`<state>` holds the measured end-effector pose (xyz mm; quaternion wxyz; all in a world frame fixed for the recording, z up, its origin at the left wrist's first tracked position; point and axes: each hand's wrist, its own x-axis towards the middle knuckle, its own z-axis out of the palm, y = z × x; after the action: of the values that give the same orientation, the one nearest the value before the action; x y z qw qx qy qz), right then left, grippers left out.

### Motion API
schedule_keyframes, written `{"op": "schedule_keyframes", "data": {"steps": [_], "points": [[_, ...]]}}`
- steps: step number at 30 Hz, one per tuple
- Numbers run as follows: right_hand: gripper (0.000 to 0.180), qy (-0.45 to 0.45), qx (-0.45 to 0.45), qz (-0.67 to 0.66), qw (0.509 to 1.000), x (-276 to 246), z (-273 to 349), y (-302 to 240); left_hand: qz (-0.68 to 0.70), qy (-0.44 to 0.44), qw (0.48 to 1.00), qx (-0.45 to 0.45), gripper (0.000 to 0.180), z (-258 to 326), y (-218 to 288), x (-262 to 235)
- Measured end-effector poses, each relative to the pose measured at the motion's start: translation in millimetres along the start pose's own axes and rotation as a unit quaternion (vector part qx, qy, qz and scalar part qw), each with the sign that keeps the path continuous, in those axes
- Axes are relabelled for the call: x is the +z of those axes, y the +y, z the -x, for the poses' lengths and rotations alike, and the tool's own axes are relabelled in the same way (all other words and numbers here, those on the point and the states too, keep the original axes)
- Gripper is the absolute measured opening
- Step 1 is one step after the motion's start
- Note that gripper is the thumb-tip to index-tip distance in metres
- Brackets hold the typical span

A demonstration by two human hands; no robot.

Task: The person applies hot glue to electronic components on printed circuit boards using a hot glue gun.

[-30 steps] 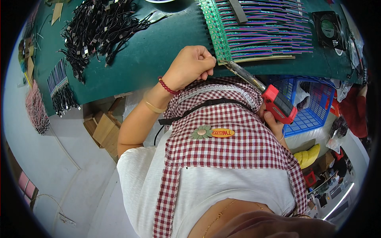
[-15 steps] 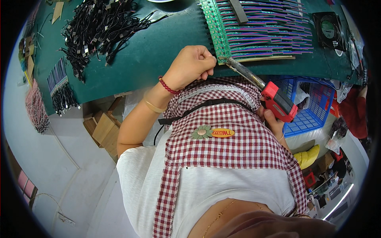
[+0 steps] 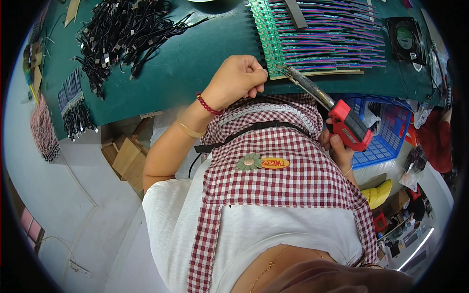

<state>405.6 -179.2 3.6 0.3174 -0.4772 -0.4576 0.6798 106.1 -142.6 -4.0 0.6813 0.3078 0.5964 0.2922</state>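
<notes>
While the right hand [image 3: 337, 146] sits at right of centre, it is clamped around the red grip of a soldering gun [image 3: 342, 122], whose metal barrel slants up-left. The tip meets the lower edge of the green circuit strip [image 3: 266, 34] at top centre. Rows of purple and pink wires [image 3: 332, 39] run rightward from that strip across the green worktop [image 3: 185, 63]. The left hand [image 3: 237, 80], just left of the tip, is curled into a loose fist at the worktop's near edge; what it pinches cannot be told. A heap of black cables [image 3: 122, 29] lies at upper left. A blue basket [image 3: 386, 127] sits below the worktop at right.
</notes>
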Motion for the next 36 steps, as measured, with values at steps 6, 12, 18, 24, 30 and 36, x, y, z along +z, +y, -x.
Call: {"op": "schedule_keyframes", "data": {"steps": [6, 12, 18, 24, 30, 36], "points": [[0.042, -0.047, -0.023, 0.002, 0.999, 2.8, -2.5, -2.4, 0.003, -0.001, 1.000, -0.002, 0.014, -0.4, -0.2, -0.7], [0.048, 0.006, -0.041, 0.004, 0.999, 9.1, -13.9, -7.2, 0.003, -0.003, 1.000, -0.005, 0.013, -1.6, -0.1, -2.6], [0.047, 0.004, -0.092, -0.094, 0.991, 20.4, -35.1, -19.9, -0.028, -0.019, 0.999, 0.021, 0.015, 14.1, 8.5, -15.2], [0.042, -0.008, -0.145, -0.153, 0.978, 22.0, -55.2, -31.7, -0.464, 0.450, 0.707, 0.287, 0.010, 13.7, 3.7, -94.9], [0.040, -0.038, -0.161, -0.167, 0.972, 26.8, -70.4, -41.7, -0.527, 0.400, 0.690, 0.293, 0.016, 10.3, -9.6, -94.0], [0.037, -0.020, -0.161, -0.164, 0.973, 32.7, -75.7, -45.5, -0.476, 0.365, 0.734, 0.318, 0.024, 21.8, 0.9, -65.9]]}}
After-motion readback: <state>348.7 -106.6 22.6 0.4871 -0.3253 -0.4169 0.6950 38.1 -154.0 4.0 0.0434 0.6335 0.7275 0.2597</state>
